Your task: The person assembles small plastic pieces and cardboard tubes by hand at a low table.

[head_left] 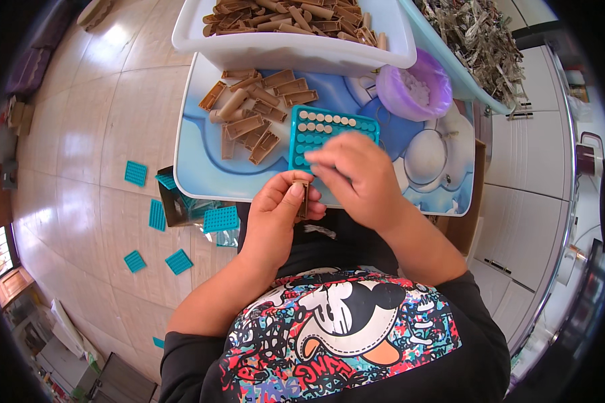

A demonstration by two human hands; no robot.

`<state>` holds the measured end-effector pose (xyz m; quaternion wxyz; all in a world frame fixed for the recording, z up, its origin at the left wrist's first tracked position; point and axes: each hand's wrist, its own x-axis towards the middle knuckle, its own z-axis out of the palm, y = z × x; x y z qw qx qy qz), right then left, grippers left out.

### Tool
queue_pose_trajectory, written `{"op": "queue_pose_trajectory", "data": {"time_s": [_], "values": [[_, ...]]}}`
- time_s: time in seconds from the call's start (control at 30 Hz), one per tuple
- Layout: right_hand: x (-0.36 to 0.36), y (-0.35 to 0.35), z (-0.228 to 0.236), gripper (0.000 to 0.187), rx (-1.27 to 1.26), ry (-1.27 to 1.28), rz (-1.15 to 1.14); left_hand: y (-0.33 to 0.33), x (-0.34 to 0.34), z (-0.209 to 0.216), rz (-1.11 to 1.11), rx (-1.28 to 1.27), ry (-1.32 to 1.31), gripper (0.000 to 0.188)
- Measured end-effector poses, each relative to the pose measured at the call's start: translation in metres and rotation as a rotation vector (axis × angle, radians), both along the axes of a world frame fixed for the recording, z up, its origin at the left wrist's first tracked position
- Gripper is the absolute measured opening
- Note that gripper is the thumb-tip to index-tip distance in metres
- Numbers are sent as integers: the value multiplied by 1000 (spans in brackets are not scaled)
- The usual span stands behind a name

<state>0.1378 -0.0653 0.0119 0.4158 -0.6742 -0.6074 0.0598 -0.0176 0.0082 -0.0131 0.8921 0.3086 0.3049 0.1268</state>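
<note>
My left hand point(281, 209) grips a small brown plastic piece point(303, 196) upright at the near edge of the low blue table point(202, 171). My right hand point(356, 176) hovers just beside it, fingers curled over the lower part of a teal grid tray point(326, 127); whether it pinches anything is hidden. The tray's top row holds small round white pieces, and its lower half is covered by my right hand. A loose pile of brown plastic pieces point(252, 111) lies left of the tray.
A white bin point(296, 50) full of brown pieces stands at the table's back. A purple bowl point(413, 91) of white pellets sits at the right. Another bin of grey parts point(477, 33) lies beyond. Several teal trays point(156, 215) and an open bag lie on the tiled floor at left.
</note>
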Motion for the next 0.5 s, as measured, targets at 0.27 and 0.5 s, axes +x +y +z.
{"op": "queue_pose_trajectory", "data": {"time_s": [0.27, 0.5], "values": [[-2, 90, -10, 31, -66, -344, 43, 6, 2, 7, 91, -12, 25, 21], [0, 81, 3, 29, 4, -172, 31, 16, -3, 17, 209, -12, 36, 22]]}}
